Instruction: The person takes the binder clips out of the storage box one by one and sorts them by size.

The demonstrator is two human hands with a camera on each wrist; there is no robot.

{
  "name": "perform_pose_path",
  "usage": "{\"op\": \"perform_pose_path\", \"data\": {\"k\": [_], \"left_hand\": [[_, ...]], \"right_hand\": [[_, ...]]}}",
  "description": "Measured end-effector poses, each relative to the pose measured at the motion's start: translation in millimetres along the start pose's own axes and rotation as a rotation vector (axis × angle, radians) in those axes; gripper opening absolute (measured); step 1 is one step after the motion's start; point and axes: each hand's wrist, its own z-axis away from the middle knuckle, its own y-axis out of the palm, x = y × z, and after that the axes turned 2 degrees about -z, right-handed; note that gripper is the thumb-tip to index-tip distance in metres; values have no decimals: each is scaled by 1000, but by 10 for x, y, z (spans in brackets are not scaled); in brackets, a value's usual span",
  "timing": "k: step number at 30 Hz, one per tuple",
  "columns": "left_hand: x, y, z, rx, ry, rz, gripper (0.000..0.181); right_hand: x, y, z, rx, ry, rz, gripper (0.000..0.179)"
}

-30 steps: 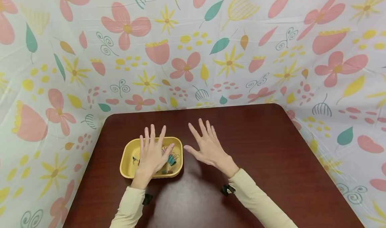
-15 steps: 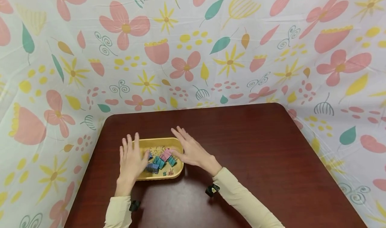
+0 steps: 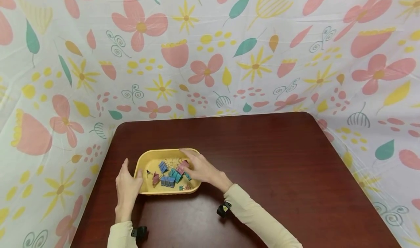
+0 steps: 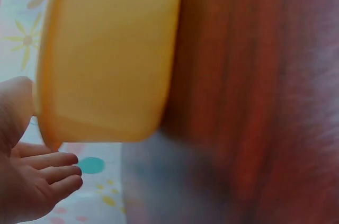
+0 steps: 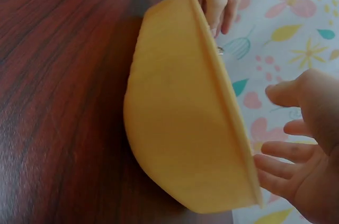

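A yellow plastic tray (image 3: 164,193) with rounded corners sits toward the left of the table and holds several binder clips (image 3: 167,181) in blue, teal and pink. At its left end is my left hand (image 3: 126,189), thumb overlapping the rim and the other fingers outside. In the left wrist view, those fingers (image 4: 58,173) extend past the tray's end, only slightly bent. My right hand (image 3: 205,169) reaches over the tray's right end, fingers at the far rim and thumb above the clips. The right wrist view has its fingers (image 5: 286,160) spread beside the rim.
The dark reddish-brown table (image 3: 262,160) extends well to the right of the tray. A white floral cloth (image 3: 210,51) hangs behind it and along both sides. Black bands with small devices (image 3: 224,209) sit at both wrists.
My left hand has moved left from above the tray to its left end. My right hand has come left and down onto its right end. The clips are now uncovered.
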Motion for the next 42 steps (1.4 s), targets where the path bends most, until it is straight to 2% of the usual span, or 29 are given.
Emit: {"op": "perform_pose_path", "data": {"k": [4,7,11,14,19,25,29,35,38,42], "left_hand": [[105,100,38,-128,11,72,51],[151,164,57,-201,-13,111,42],[161,210,79,-258,-78,165,30],[161,242,83,-283,-128,226,23],[160,272,83,-300,-204,358,21],[152,272,91,-293,-272,414,22],[150,262,97,-294,-283,440,22],[144,253,99,-300,-291,446,22],[141,261,102,-289,-301,449,23],[137,268,102,-284,-311,465,23]], "right_hand": [[-30,97,-45,23,-2,30,54],[-57,174,-69,38,0,100,43],[-65,237,-93,36,-1,172,28],[-77,237,-106,25,11,155,23],[-122,229,-126,-16,20,137,19],[-147,216,-125,-29,39,140,14],[-116,197,-145,19,44,157,10],[-48,221,-195,104,52,212,21],[-46,257,-207,86,73,207,14],[-75,279,-220,47,88,132,7]]}}
